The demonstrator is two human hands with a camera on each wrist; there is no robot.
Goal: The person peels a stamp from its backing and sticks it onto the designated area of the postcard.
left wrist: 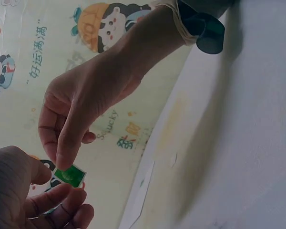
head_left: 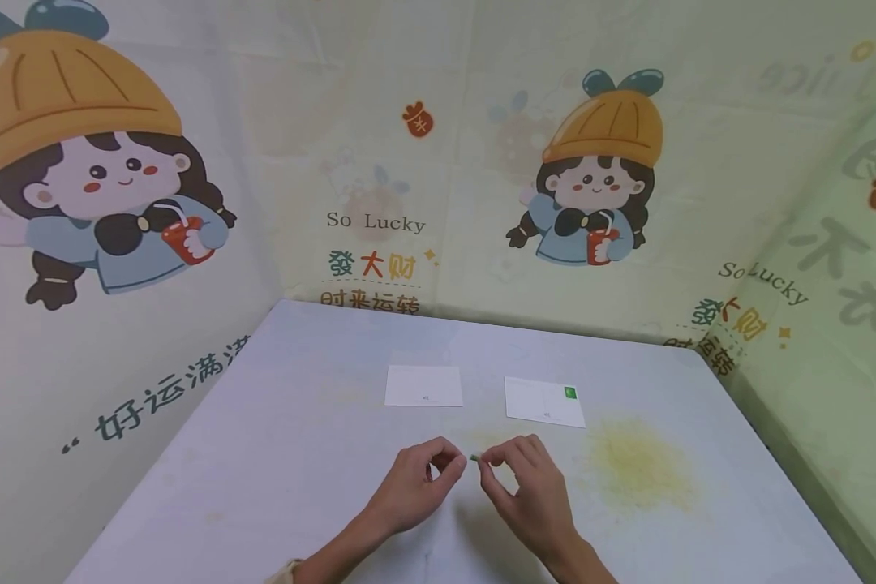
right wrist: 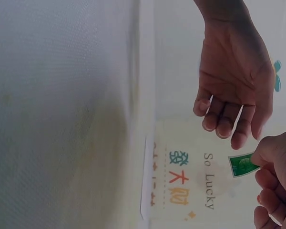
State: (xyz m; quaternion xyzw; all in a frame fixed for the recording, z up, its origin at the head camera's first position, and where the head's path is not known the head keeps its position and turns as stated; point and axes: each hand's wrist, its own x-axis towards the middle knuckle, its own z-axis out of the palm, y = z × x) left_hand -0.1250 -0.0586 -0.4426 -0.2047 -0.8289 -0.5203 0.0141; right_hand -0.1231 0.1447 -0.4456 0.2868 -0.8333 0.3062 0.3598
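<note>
My right hand (head_left: 536, 491) pinches a small green postage stamp (right wrist: 243, 164) between thumb and forefinger, just above the white table. Its light edge and green face show in both wrist views. Close on the stamp's other side is my left hand (head_left: 418, 485), its fingers loosely bent, with nothing seen gripped between them; whether a fingertip touches the stamp is hard to tell. Beyond the hands lie two white postcards on the table. The left postcard (head_left: 423, 386) shows no stamp, while the right postcard (head_left: 540, 403) bears a green stamp (head_left: 570, 392) in its upper right corner.
The white table (head_left: 263, 454) has a yellowish stain (head_left: 642, 466) right of my right hand. A printed cloth backdrop (head_left: 474, 186) with cartoon figures and lettering stands along the table's back and sides.
</note>
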